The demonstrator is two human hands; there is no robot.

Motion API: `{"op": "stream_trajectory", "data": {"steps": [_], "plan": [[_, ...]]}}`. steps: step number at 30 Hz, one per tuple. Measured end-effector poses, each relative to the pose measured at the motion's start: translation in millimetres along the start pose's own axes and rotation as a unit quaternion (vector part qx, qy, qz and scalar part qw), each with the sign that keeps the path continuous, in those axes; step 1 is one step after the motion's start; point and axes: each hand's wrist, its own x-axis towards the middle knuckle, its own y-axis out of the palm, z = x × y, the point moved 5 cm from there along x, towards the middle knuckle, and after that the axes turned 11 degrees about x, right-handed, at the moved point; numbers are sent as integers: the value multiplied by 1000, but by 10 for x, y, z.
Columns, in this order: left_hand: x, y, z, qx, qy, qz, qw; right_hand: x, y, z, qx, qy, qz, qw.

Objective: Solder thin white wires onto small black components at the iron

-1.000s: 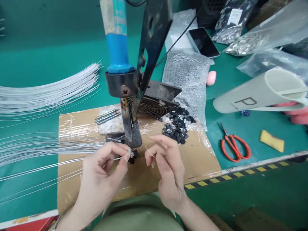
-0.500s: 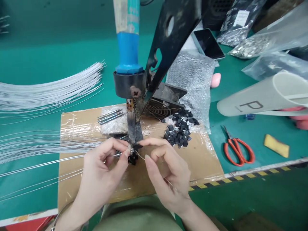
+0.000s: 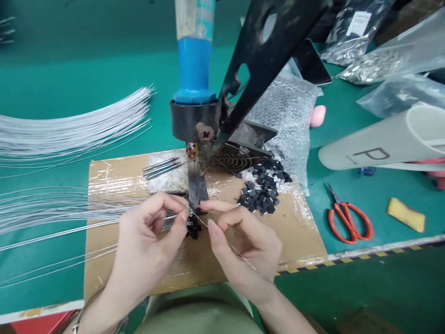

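Observation:
A blue-handled soldering iron [image 3: 194, 69] hangs tip-down from a black metal bracket [image 3: 257, 60]. Just below its tip, my left hand [image 3: 153, 232] pinches the end of a thin wire or small part, too small to make out. My right hand [image 3: 243, 246] is closed on a fine solder wire [image 3: 239, 254], which runs from under the tip across the palm. Small black connectors [image 3: 193, 228] lie between the hands. Long grey wires [image 3: 104, 206] pass under my left hand over a cardboard sheet [image 3: 295, 236].
Black parts [image 3: 262, 192] are piled right of a small fan [image 3: 236, 155]. A bundle of white wires [image 3: 86, 123] lies at left. Red-handled scissors [image 3: 349, 222], a yellow sponge [image 3: 406, 214], a pale tube [image 3: 375, 139] and plastic bags [image 3: 368, 65] are at right.
The view has shifted slightly, so the iron and bench items appear further right. Both hands keep their pinches near the tip, and more of the solder wire shows across my right palm.

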Motion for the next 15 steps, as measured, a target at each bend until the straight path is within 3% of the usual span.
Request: {"op": "stream_trajectory", "data": {"steps": [15], "plan": [[3, -18, -29, -2, 12, -5, 1000, 17, 5, 43, 6, -16, -5, 1000]]}}
